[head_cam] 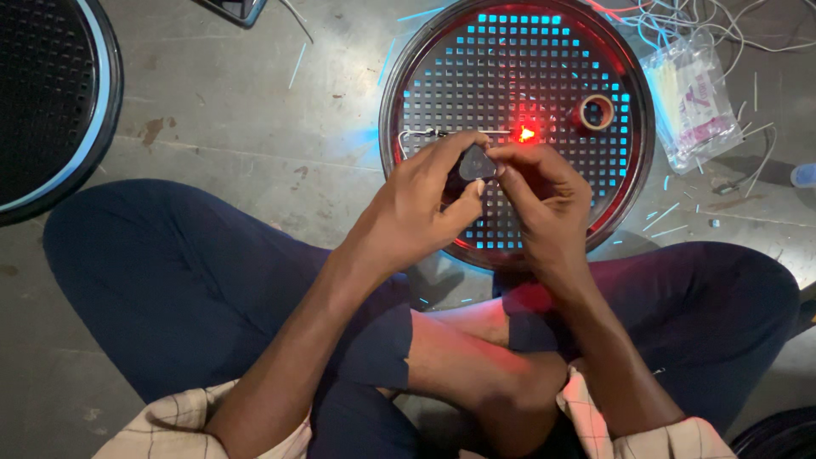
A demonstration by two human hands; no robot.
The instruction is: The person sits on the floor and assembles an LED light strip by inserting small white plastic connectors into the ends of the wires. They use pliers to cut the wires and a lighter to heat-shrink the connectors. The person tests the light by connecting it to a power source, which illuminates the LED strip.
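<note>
Your left hand (416, 208) and right hand (540, 191) meet, both pinching a small grey piece (476, 163) above the perforated disc (510, 51).

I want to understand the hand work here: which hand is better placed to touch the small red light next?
Probably the right hand. Its fingertips sit just below the red light on the round grid panel, while the left hand is busy holding a small dark piece.

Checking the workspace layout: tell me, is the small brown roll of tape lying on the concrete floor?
No, the small brown roll of tape rests on the round perforated metal panel, right of the glowing red light.
</note>
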